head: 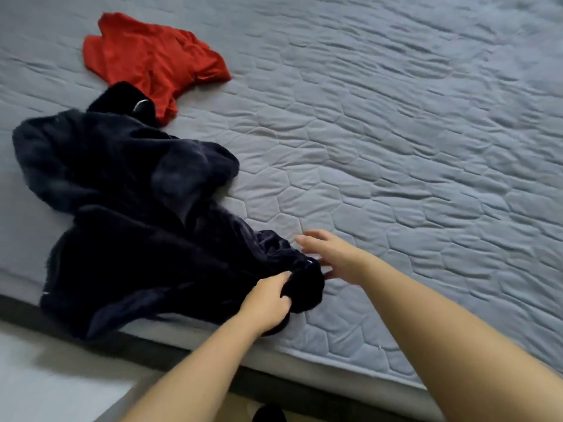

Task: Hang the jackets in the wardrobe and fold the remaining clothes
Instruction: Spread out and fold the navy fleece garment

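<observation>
A crumpled dark navy garment (pixel 128 214) lies spread over the left part of the bed, with one end hanging past the near edge. My left hand (pixel 268 303) grips its right-hand end, fingers curled into the fabric. My right hand (pixel 329 257) hovers just right of that same end with fingers spread, fingertips at the cloth's edge and holding nothing. A red garment (pixel 152 59) lies bunched further back on the bed. A small black piece with a white mark (pixel 128 99) sits between the red and the navy cloth.
The grey quilted mattress (pixel 396 147) stretches to the right and back. Its near edge (pixel 304 357) runs diagonally above a dark bed base. Pale floor (pixel 45 376) shows at the lower left.
</observation>
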Action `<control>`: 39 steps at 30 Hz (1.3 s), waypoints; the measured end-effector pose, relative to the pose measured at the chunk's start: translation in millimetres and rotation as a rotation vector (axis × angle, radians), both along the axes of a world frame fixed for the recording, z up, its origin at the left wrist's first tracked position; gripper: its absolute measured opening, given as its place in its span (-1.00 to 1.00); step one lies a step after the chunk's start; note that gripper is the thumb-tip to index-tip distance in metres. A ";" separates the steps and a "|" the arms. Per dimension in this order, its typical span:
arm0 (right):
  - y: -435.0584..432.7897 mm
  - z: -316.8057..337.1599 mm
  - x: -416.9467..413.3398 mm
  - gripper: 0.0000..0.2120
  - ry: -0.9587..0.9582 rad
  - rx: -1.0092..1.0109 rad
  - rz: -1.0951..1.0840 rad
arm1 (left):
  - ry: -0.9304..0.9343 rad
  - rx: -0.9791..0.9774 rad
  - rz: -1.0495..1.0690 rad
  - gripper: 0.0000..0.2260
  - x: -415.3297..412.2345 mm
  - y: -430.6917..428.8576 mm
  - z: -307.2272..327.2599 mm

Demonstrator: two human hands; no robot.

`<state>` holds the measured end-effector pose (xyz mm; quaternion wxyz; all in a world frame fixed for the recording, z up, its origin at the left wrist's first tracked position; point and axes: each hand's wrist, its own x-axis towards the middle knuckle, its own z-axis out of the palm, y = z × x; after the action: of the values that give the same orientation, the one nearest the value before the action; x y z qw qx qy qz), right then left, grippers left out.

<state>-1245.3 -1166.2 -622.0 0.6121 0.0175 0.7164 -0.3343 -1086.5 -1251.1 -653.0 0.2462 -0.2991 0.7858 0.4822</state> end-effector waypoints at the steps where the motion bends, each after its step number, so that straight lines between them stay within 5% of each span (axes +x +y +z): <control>1: 11.5 2.9 -0.3 -0.36 0.013 0.009 0.062 | 0.042 0.036 -0.056 -0.49 -6.6 29.4 4.1; 5: 78.7 5.2 -10.9 -0.58 0.409 0.199 0.528 | 0.156 0.165 -0.273 -0.50 -19.7 134.8 24.0; 8: 153.5 11.4 -34.4 -0.64 0.636 0.435 0.552 | 0.150 0.125 -0.446 -0.46 -20.5 178.4 28.3; 16: 302.7 23.9 -60.6 -0.62 0.569 0.839 0.669 | -0.008 -0.532 -0.368 -0.67 -38.5 137.1 27.4; 20: 291.4 -0.1 -57.7 -0.45 0.418 0.696 0.730 | 0.052 -0.796 -0.316 -0.55 -70.2 84.7 33.1; 23: 246.9 -17.5 -60.9 -0.38 0.650 0.412 0.642 | 0.097 -0.912 -0.295 -0.36 -109.7 39.1 26.8; 27: 166.9 -34.9 -69.1 -0.23 0.902 0.011 0.516 | -0.151 -0.930 -0.410 -0.14 -154.9 -3.8 6.3; 31: 103.6 -51.7 -74.2 -0.11 0.890 -0.262 0.517 | -0.263 -0.852 -0.591 -0.44 -140.4 12.1 -19.2; 35: 100.6 -59.3 -50.8 -0.43 0.774 0.036 0.937 | -0.081 -0.803 -0.795 -0.45 -88.6 -0.2 -17.6; 39: 111.3 -38.2 -39.7 -0.72 0.955 0.180 1.036 | -0.245 -1.156 -0.984 -0.59 -83.1 -55.5 20.2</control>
<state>-1285.0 -1054.9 -660.2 0.3078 -0.4234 0.8474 0.0892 -1169.5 -1306.6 -632.8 0.3224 -0.0473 0.9225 -0.2068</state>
